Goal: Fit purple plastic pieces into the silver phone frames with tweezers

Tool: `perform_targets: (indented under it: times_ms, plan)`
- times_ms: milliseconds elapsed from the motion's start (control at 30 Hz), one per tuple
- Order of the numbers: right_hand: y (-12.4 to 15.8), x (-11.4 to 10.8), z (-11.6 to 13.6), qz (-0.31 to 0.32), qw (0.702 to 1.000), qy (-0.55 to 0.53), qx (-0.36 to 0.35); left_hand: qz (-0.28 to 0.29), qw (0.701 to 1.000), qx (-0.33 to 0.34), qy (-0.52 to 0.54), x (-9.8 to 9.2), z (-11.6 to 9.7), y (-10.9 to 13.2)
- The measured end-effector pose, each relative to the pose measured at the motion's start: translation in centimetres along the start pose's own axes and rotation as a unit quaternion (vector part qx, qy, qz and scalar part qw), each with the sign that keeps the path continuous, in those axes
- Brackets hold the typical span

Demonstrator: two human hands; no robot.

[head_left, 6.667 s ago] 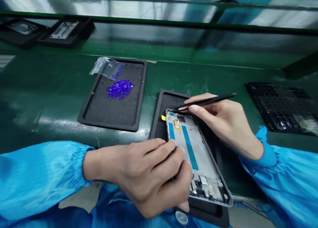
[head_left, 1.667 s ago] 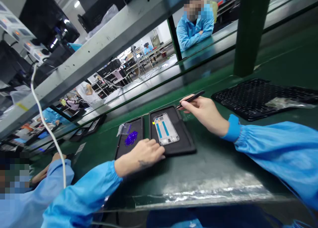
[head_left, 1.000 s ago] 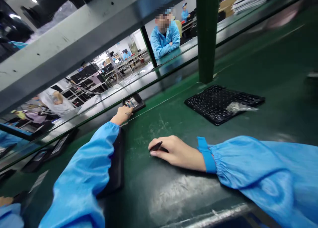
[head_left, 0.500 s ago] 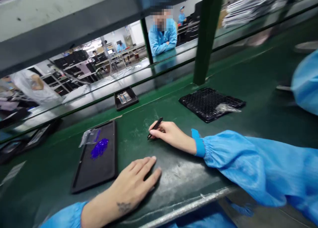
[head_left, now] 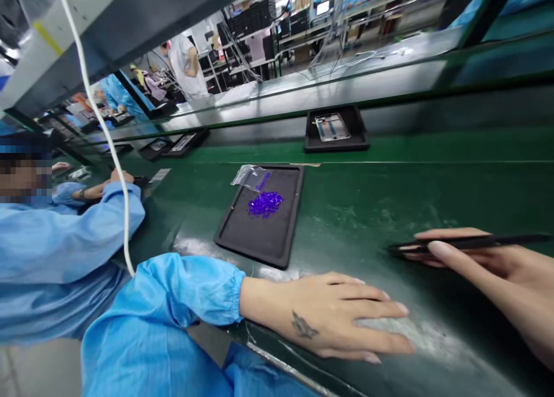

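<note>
Green workbench [head_left: 367, 212]: you are finding it carrying the following items. Left of centre, a black tray [head_left: 225, 235] is lying flat, holding a loose heap of small blue-violet pieces [head_left: 265, 204], with a clear plastic bag [head_left: 249, 176] draped over its far edge. Farther back, a second black tray [head_left: 337, 146] is holding a silver phone frame [head_left: 332, 127]. Toward the far left, two small black trays [head_left: 184, 143] are sitting end to end, and a white gridded label [head_left: 160, 175] is lying near them.
</note>
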State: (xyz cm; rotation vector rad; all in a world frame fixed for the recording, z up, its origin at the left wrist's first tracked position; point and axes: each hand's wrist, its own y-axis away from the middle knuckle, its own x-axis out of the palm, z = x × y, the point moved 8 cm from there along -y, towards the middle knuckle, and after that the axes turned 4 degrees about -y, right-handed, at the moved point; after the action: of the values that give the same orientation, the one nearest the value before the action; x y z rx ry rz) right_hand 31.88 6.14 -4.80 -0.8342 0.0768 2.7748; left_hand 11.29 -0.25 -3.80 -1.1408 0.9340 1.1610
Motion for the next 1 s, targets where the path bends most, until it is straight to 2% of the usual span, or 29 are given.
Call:
perform_targets:
  times_ms: [167,400,533,1000]
  plan:
    - [-0.62,-0.12,-1.19,-0.007,0.999,0.046,-0.023,-0.011,1.0,0.004,0.004,-0.41,0.13,-0.1]
    - [-0.35,0.03,-0.21,0.005,0.999,0.037,-0.028,-0.004,1.0,0.001,0.011,-0.32,0.15,-0.13]
    - [-0.15,-0.1,-0.55,0.002,1.0,0.026,-0.004,-0.002,1.0,-0.003,0.014,-0.18,0.17,-0.09]
    - [-0.08,0.06,-0.2,0.009,1.0,0.021,-0.016,0.012,1.0,0.004,0.011,0.01,0.13,-0.17]
